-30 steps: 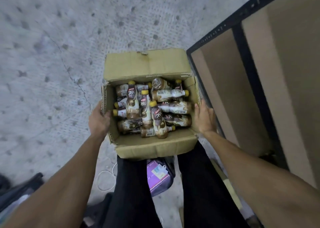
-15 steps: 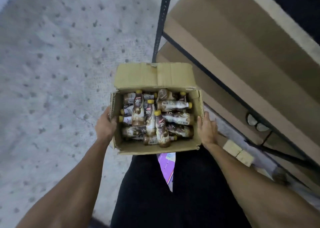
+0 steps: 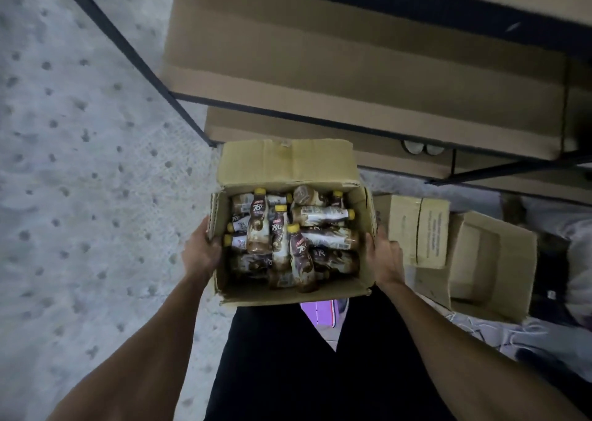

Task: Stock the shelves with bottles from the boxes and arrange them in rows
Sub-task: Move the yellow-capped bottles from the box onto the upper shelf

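I carry an open cardboard box (image 3: pixel 285 164) in front of my legs, its far flap folded back. It is filled with several brown coffee bottles (image 3: pixel 299 260) with yellow caps, lying jumbled on their sides. My left hand (image 3: pixel 200 254) grips the box's left wall with the thumb hooked over the rim. My right hand (image 3: pixel 384 257) presses flat against the right wall, its fingertips hidden behind the box. A black metal shelf rack (image 3: pixel 179 100) stands just beyond the box, its boards covered in cardboard.
Cardboard sheets (image 3: pixel 352 52) line the shelves. Two pale round objects (image 3: pixel 423 147) sit on a lower shelf. To the right on the floor lie a closed carton (image 3: pixel 416 228) and an open empty one (image 3: pixel 490 260). Speckled grey floor (image 3: pixel 80 164) stretches to the left.
The view has swung toward the shelf rack, which now fills the top of the frame. The box stays held between both hands. The cartons on the right floor have come into view.
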